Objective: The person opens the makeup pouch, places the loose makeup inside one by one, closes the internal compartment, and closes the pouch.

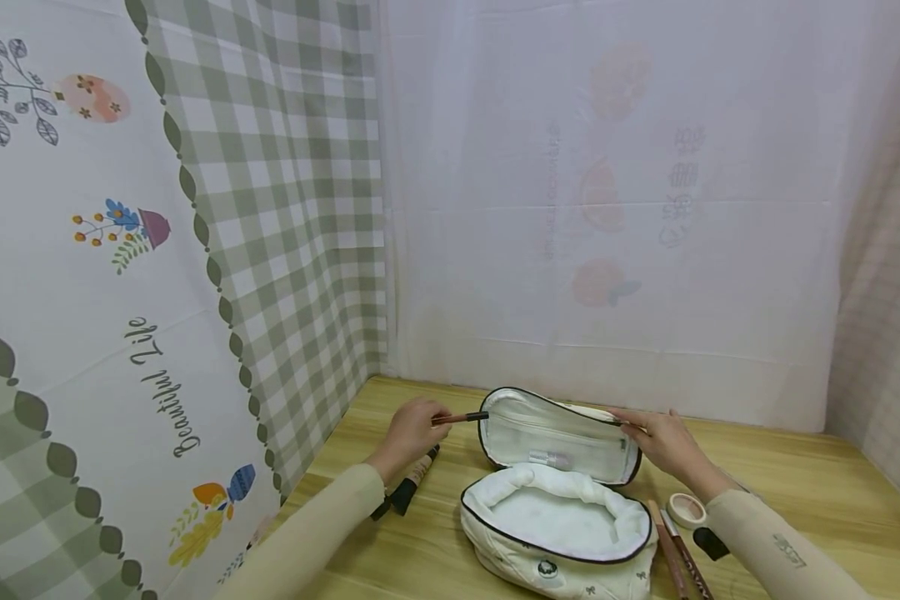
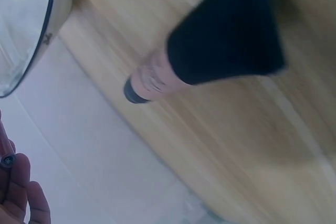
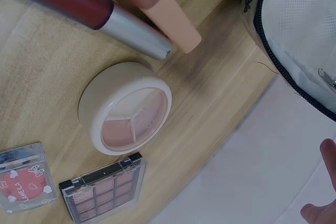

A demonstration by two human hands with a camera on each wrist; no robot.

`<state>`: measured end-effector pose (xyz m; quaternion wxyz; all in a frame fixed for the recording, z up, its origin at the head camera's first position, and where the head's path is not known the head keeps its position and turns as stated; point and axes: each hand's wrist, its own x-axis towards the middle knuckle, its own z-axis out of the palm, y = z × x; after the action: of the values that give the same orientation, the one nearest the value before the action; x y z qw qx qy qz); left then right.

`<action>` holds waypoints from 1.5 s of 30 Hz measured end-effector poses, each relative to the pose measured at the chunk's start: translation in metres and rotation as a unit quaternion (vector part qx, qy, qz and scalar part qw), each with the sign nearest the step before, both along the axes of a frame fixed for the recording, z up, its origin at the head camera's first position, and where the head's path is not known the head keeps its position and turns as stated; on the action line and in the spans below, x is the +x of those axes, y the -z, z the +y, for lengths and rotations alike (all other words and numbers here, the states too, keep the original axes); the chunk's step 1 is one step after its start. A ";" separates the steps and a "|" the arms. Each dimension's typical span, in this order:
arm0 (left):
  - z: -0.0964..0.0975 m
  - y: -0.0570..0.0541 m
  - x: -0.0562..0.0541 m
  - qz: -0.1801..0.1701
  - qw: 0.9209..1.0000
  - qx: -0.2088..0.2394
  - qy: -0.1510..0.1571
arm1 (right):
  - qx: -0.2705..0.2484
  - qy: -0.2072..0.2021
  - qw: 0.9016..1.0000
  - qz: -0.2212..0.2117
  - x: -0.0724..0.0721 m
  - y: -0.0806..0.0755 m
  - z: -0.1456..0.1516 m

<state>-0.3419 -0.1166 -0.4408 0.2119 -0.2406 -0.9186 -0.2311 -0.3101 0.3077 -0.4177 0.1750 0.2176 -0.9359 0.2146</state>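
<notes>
My left hand (image 1: 412,429) pinches a thin brown cosmetic pencil (image 1: 461,418) with a black end, held level beside the raised lid of a white makeup bag (image 1: 555,575). In the left wrist view, fingers (image 2: 20,174) curl round the pencil, its round end showing. My right hand (image 1: 671,446) grips the right upper edge of the lid (image 1: 510,429), thumb in front. The lid has a mesh pocket holding a small pinkish item (image 1: 551,458). The bag's padded main compartment lies open towards me. In the right wrist view, the fingers' contact with the lid is out of frame.
Left of the bag lies a pink tube with a black cap (image 2: 226,40). On its right lie a dark red lip gloss tube (image 3: 68,1), a peach-ended tube (image 3: 173,22), a round powder compact (image 3: 126,108), an eyeshadow palette (image 3: 107,190) and a blush case (image 3: 26,182).
</notes>
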 end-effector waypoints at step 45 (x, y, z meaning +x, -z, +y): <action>0.108 -0.013 -0.021 0.102 0.983 -0.111 0.103 | -0.004 -0.002 1.000 0.009 -0.003 -0.003 -0.002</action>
<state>-0.3625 -0.0091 -0.4277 0.2519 -0.3783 -0.8822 -0.1226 -0.3126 0.3052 -0.4149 0.1833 0.2210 -0.9331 0.2165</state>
